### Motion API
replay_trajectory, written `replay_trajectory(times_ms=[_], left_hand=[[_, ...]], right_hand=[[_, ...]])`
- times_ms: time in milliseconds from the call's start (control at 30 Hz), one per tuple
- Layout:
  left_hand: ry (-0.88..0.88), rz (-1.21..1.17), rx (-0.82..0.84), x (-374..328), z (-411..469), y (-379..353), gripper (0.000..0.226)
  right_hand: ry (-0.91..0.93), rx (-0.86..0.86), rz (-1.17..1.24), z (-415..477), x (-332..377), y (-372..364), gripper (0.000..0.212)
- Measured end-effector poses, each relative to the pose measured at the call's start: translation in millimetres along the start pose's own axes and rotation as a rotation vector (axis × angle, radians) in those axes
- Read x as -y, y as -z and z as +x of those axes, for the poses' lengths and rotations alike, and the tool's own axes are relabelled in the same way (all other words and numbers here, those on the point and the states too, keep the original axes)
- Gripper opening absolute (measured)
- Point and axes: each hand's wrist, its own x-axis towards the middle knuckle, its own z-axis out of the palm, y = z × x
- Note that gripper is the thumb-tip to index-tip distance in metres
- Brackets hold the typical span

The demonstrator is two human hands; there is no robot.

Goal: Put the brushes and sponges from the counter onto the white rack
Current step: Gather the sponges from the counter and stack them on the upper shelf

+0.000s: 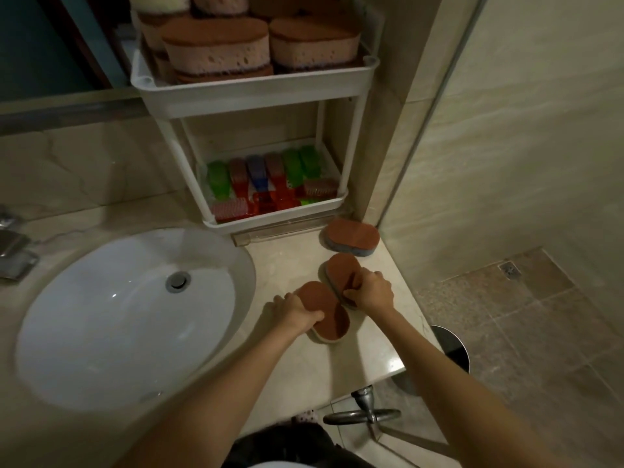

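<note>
Three oval sponges with brown tops lie on the counter (pixel 293 363). My left hand (pixel 295 310) grips the nearest sponge (pixel 329 315) across its middle. My right hand (pixel 371 292) grips the middle sponge (pixel 341 268) at its near end. The third sponge (pixel 351 236) lies untouched by the wall corner. The white rack (pixel 256 92) stands at the back of the counter. Its upper shelf is stacked with several similar sponges (pixel 216 45). Several green, red and blue brushes (pixel 266 184) lie in its lower tray.
A white oval sink (pixel 101 332) with a metal drain fills the counter to the left, and a metal tap (pixel 13 244) sits at the far left. The counter edge drops off to the right onto a tiled floor. A round bin (pixel 452 349) stands below it.
</note>
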Motion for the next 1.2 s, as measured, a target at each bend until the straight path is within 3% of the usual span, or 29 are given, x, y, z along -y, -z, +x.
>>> replay_trajectory(times_ms=[233, 467, 633, 700, 967, 1200], left_hand=[[0.03, -0.314, -0.061, 1, -4, 0, 0.076], [0.019, -0.659, -0.059, 6, -3, 13, 0.068], [-0.115, -0.857, -0.144, 1, -5, 66, 0.058], [-0.235, -0.873, -0.184, -11, -18, 100, 0.044], [-0.606, -0.843, -0.376, -48, -85, 215, 0.036], [-0.732, -0.783, -0.511, -74, -114, 287, 0.064]], right_hand=[[-0.095, -0.037, 0.25, -20, 3, -9, 0.078], [-0.042, 0.037, 0.239, -26, 16, -5, 0.05], [0.108, -0.107, 0.312, -43, 49, 31, 0.056], [0.208, -0.188, 0.359, -51, 67, 54, 0.057], [0.484, -0.513, 0.599, -79, 128, 141, 0.057], [0.668, -0.537, 0.645, -82, 188, 200, 0.059]])
